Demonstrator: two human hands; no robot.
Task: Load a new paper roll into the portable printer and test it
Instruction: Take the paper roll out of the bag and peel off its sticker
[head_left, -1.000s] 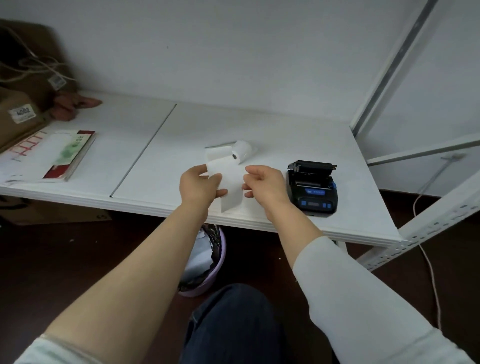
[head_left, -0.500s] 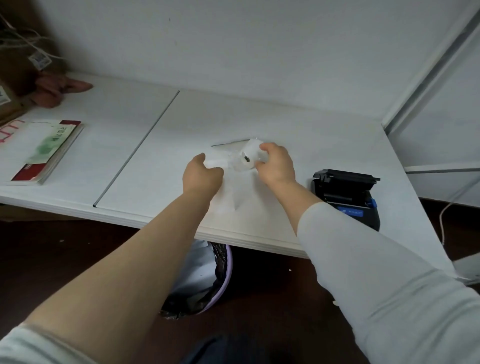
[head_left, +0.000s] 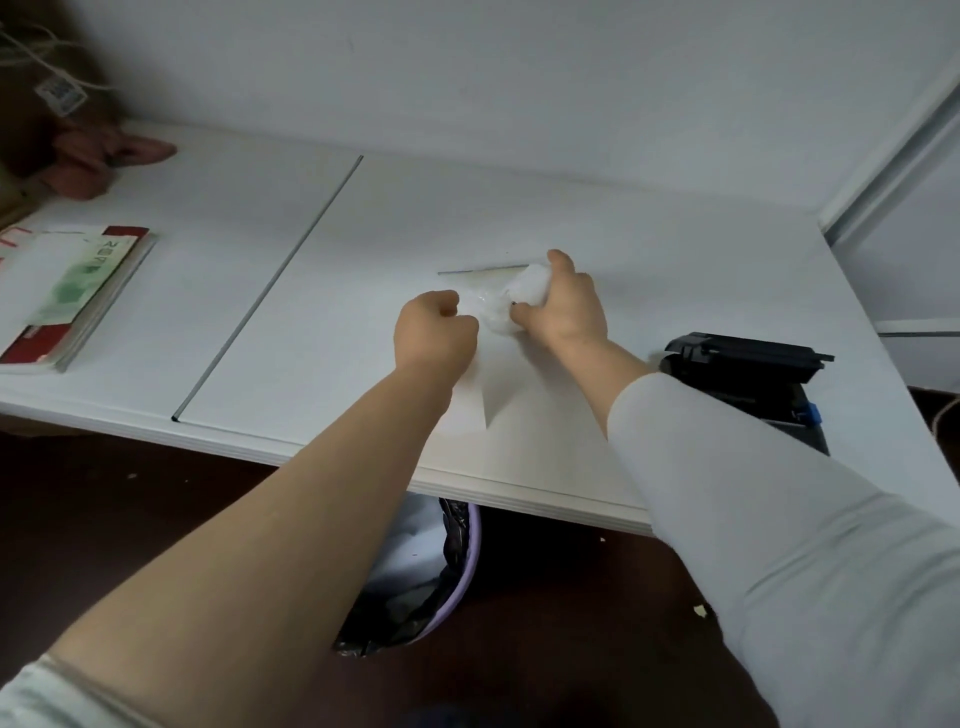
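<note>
A small white paper roll (head_left: 529, 286) lies on the white table (head_left: 363, 291), and my right hand (head_left: 563, 306) grips it from above. My left hand (head_left: 434, 332) is curled beside it and pinches the crinkled clear wrapping (head_left: 485, 309) at the roll's left end. A loose strip of white paper (head_left: 493, 384) trails from the hands toward the table's front edge. The black portable printer (head_left: 748, 379) with blue buttons sits to the right with its lid up, partly hidden by my right sleeve.
A red and green booklet (head_left: 78, 291) lies at the table's left. A pinkish cloth (head_left: 104, 161) and a cardboard box sit at the back left. A metal seam (head_left: 270, 291) divides the tabletop. Below the front edge stands a purple waste bin (head_left: 415, 577). A metal shelf post rises at right.
Both hands moved forward from the paper strip to the roll. My right hand took hold of the roll, and my left hand closed on the wrapping at its end.
</note>
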